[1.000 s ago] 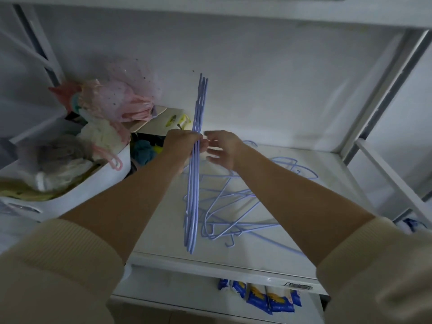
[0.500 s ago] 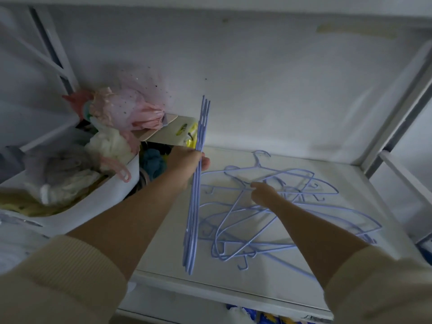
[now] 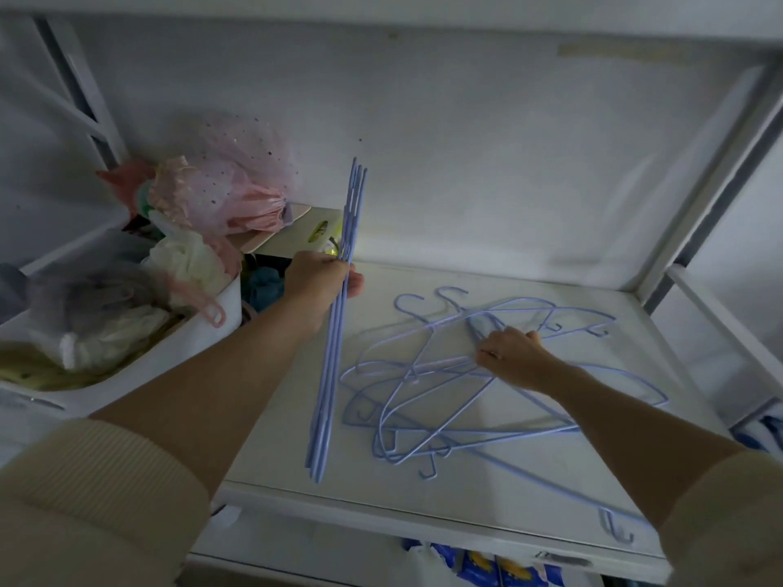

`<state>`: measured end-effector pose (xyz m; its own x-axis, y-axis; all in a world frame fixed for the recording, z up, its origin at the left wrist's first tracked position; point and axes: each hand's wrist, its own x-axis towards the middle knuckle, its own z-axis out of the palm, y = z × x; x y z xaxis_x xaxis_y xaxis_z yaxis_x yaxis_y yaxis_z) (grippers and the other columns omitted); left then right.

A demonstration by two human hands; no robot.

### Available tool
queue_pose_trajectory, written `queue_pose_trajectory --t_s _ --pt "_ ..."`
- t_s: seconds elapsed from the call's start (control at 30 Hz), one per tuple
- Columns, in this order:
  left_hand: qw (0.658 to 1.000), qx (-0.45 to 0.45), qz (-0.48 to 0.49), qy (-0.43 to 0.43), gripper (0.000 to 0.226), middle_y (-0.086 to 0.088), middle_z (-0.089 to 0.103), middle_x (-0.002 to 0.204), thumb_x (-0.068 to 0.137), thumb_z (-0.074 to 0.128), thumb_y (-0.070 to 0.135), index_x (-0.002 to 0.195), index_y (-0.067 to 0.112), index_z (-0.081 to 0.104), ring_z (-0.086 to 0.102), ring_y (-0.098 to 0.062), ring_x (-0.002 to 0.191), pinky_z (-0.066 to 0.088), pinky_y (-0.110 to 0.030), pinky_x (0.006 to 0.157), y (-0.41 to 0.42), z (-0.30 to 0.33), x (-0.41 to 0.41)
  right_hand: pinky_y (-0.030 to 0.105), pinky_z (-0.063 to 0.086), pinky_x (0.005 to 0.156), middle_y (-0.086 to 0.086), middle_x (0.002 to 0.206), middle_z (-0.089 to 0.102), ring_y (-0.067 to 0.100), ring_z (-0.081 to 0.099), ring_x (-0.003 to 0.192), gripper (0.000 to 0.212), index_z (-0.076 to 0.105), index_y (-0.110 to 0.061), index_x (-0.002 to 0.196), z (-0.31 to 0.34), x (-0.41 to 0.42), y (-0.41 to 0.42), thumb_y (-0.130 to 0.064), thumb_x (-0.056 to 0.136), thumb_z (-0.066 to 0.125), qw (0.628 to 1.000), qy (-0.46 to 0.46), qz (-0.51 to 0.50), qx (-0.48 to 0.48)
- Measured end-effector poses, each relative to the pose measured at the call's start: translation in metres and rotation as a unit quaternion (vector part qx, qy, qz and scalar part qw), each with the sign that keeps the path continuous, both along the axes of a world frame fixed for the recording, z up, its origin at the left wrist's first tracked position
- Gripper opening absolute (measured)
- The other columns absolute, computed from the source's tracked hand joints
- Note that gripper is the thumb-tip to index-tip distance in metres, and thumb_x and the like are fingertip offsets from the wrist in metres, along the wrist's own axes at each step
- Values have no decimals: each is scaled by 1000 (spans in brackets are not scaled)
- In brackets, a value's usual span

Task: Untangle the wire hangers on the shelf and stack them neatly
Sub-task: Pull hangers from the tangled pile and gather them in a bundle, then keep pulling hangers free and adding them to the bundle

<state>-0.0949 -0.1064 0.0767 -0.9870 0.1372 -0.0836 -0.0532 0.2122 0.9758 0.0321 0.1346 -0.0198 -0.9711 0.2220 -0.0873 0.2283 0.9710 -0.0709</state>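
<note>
My left hand (image 3: 320, 283) grips a bundle of several light blue wire hangers (image 3: 334, 353), held edge-on and nearly upright above the left part of the white shelf (image 3: 296, 417). A tangled pile of blue wire hangers (image 3: 423, 400) lies flat on the middle of the shelf. On top of this pile rests my right hand (image 3: 510, 353), with its fingers curled around the wire of one hanger near the far side. One loose hanger hook (image 3: 616, 529) sticks out by the shelf's front right edge.
A white bin (image 3: 127, 374) with bags and cloth stands at the left, with a pink tulle bundle (image 3: 220, 192) above it and a cardboard box (image 3: 292, 235) behind. The shelf's white frame post (image 3: 699, 197) rises at the right. Blue packets (image 3: 487, 565) lie on the lower shelf.
My right hand left the bundle, dropped onto the tangled pile and shifted right along it, closing on a wire. The left hand keeps the bundle upright in about the same place.
</note>
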Motion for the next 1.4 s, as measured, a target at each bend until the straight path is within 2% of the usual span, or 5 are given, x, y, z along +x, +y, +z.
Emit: queue_pose_trajectory --t_s 0.2,0.37,0.77,1.2,1.4 --pt "1000 1 -9 -10 23 -1 61 40 85 51 -3 95 -16 67 55 -2 28 40 -11 32 21 -2 14 21 49 47 3 55 59 21 63 52 22 58 -15 53 3 62 38 -9 74 51 995 -62 -13 -79" --pt "998 42 -37 -35 13 -8 64 54 90 50 -6 95 -7 62 58 -4 30 50 -14 37 32 -4 25 33 48 86 13 101 62 28 62 106 28 62 -11 94 5 73 39 -26 95 38 985 -78 -133 -79" --pt "998 33 -24 -49 14 -12 62 60 89 49 -6 92 -7 63 55 -5 27 44 -14 33 39 -16 22 41 49 92 18 123 60 37 56 117 31 57 -3 118 -5 1 -33 -10 89 49 962 19 -254 -103" --pt "999 3 -46 -22 16 -7 64 48 88 51 -5 78 -5 63 61 -15 40 51 -22 45 42 -10 23 40 50 89 28 116 63 43 60 110 33 60 5 110 64 11 18 -5 81 48 889 244 -354 -156" --pt "994 78 -76 -17 26 0 61 36 94 47 -6 70 -1 56 61 -5 33 48 -14 38 54 2 36 34 42 63 27 69 56 36 55 68 21 66 10 79 120 -3 1 -3 75 50 837 358 -321 -263"
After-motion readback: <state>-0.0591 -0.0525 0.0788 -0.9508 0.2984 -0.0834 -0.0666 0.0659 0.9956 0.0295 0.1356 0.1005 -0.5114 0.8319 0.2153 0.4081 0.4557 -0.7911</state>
